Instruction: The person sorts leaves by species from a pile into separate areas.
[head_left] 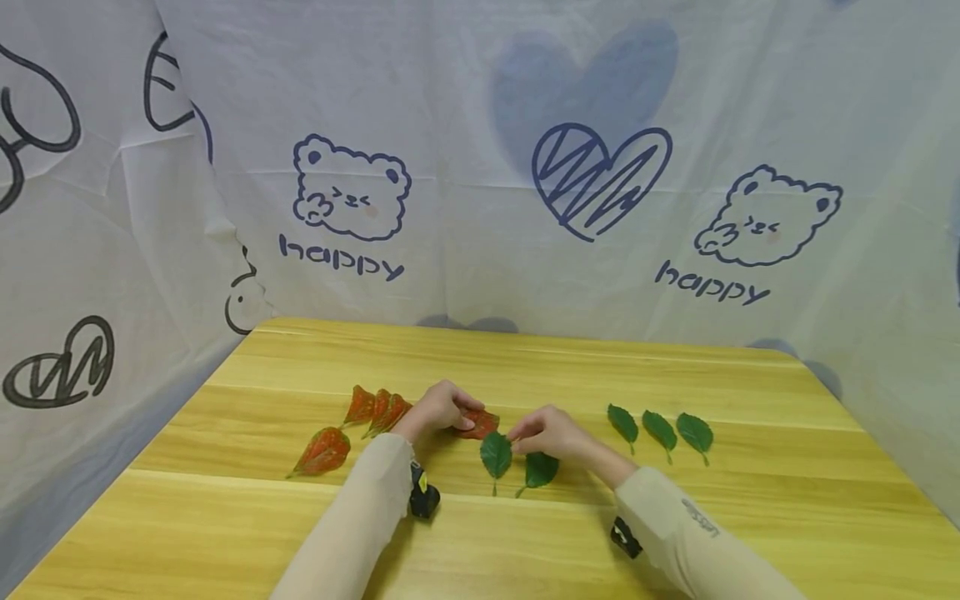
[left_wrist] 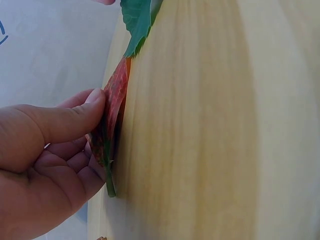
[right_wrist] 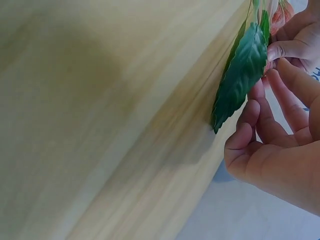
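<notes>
My left hand (head_left: 442, 408) pinches a red leaf (left_wrist: 116, 92) between thumb and fingers, low over the table. Its green stem hangs toward the wrist in the left wrist view. My right hand (head_left: 551, 433) is close by, thumb and fingertips drawn together next to a green leaf (head_left: 495, 455) and the red leaf's far end. What lies between those right fingertips is hidden. Another green leaf (head_left: 542, 471) lies beneath the right hand and fills much of the right wrist view's upper right, its stem toward the person.
Red leaves (head_left: 362, 406) overlap in a row left of the left hand, with a single red leaf (head_left: 324, 451) nearer the person. Three green leaves (head_left: 660, 432) stand in a row at the right on the wooden table (head_left: 510, 550). A printed cloth (head_left: 465, 108) hangs behind.
</notes>
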